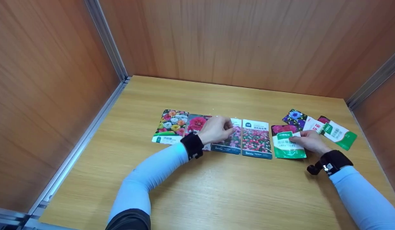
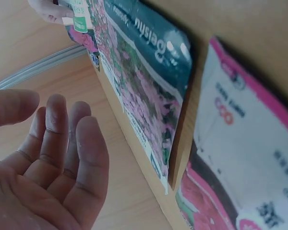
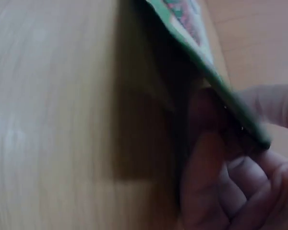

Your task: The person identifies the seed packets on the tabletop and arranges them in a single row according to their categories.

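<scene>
My right hand [image 1: 311,142] pinches the right edge of a green and white seed packet [image 1: 288,150] with pink flowers at its top. In the right wrist view the thumb is on one face of that packet and the curled fingers are behind it. My left hand [image 1: 217,129] hovers over the row of packets with loosely bent fingers and holds nothing, as the left wrist view shows. Under and beside it are a packet with a large pink bloom [image 1: 196,123] and a purple-flowered packet [image 1: 233,140], both partly hidden.
At the row's left end lies a packet of mixed-colour flowers [image 1: 172,124]; a pink-and-red-flowered packet [image 1: 257,139] lies at its right. Behind my right hand are a blue-flowered packet [image 1: 295,117] and another green-white packet [image 1: 339,133]. Wooden panels [image 1: 236,41] enclose the table [image 1: 197,195].
</scene>
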Demonstrator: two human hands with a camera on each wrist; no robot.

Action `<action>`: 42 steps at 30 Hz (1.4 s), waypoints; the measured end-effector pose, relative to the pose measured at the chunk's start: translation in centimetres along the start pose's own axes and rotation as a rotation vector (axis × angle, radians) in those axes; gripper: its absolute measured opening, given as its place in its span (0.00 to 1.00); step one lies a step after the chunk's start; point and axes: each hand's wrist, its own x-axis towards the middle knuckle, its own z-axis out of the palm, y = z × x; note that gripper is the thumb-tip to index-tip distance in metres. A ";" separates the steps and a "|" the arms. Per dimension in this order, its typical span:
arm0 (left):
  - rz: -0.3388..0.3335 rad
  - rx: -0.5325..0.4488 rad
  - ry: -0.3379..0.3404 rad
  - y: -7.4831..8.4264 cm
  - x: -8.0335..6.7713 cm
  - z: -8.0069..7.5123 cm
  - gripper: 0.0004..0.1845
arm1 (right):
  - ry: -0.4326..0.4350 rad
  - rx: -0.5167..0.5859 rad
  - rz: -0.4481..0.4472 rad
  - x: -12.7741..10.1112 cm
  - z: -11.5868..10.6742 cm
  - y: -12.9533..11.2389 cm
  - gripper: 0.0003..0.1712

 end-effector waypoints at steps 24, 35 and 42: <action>0.010 -0.024 0.003 -0.9 -1.7 0.2 0.08 | 0.292 -0.350 -0.092 -0.9 2.3 -1.1 0.23; 0.011 -0.048 0.017 -1.1 -2.1 -0.2 0.08 | 0.529 -0.267 -0.222 -0.1 1.1 -1.6 0.22; 0.015 0.021 0.049 -1.8 -2.3 -1.0 0.09 | 0.529 -0.219 -0.198 1.5 -0.8 -1.8 0.33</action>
